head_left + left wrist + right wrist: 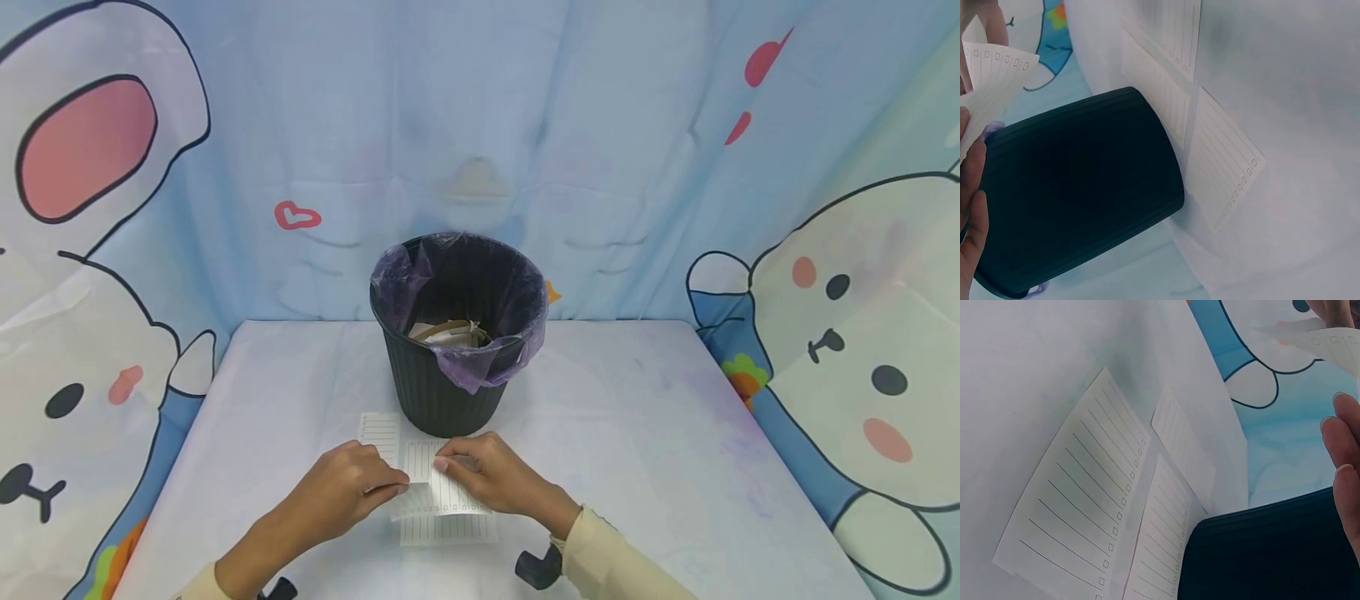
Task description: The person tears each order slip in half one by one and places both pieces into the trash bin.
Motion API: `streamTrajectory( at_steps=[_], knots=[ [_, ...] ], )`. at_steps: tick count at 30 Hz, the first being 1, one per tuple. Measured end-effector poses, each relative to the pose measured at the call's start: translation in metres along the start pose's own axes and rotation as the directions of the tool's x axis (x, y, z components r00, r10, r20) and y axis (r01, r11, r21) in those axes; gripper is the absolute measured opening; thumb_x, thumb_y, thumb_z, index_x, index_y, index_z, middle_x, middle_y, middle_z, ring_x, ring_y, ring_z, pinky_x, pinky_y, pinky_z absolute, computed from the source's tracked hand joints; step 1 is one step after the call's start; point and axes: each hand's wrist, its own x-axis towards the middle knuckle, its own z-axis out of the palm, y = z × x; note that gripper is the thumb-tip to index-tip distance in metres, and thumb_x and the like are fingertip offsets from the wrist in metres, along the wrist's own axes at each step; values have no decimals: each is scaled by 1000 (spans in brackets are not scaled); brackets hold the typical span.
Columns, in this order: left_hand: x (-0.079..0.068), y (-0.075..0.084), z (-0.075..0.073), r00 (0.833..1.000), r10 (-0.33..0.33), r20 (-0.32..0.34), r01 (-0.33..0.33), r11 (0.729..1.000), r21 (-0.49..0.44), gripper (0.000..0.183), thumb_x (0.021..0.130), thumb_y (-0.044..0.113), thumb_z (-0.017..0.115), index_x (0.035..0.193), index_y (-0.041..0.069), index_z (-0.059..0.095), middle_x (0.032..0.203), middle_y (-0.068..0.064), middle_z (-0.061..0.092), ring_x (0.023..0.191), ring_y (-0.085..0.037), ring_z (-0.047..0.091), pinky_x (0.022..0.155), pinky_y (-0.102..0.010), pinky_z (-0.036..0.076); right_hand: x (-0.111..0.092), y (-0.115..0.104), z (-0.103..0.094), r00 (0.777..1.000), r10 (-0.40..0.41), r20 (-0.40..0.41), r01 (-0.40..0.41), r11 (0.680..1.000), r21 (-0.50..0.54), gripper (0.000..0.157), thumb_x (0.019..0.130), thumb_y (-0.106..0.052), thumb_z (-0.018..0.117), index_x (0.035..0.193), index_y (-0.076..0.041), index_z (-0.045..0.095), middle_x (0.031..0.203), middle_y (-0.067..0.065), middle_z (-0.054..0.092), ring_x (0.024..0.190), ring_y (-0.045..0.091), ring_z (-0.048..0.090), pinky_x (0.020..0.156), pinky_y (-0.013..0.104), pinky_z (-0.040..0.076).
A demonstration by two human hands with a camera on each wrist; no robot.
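A lined paper sheet with a row of small checkboxes is held up between both hands, above the table. My left hand pinches its left side with thumb and fingers. The right hand pinches its upper part. In the left wrist view the held paper looks bent or split; I cannot tell which. Similar sheets lie flat on the table: one lined sheet nearest me, another sheet to the left of the bin, and a third sheet beside the bin in the right wrist view.
Behind the hands stands a black ribbed bin lined with a purple plastic bag. Scraps of paper and brown material lie inside it. A pale cloth covers the table; a blue cartoon curtain hangs behind.
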Motion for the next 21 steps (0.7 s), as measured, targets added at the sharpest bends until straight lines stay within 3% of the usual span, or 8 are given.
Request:
streamTrajectory(
  at_steps=[7,21],
  knots=[
    [-1,0,0,1000,16,-17,-16,1000,2,13,76,12,86,87,18,81,78,13,74,65,2,56,64,-16,46,1,0,0,1000,-17,1,17,1000,3,16,99,-17,64,98,-6,75,98,4,78,86,2,65,82,26,57],
    [-1,1,-1,998,39,-39,-39,999,8,14,75,11,87,86,17,81,77,13,73,65,2,57,64,-15,46,0,-2,-1,999,50,2,-50,999,10,18,99,-18,65,100,-3,75,98,5,77,78,0,57,76,21,54]
  ],
)
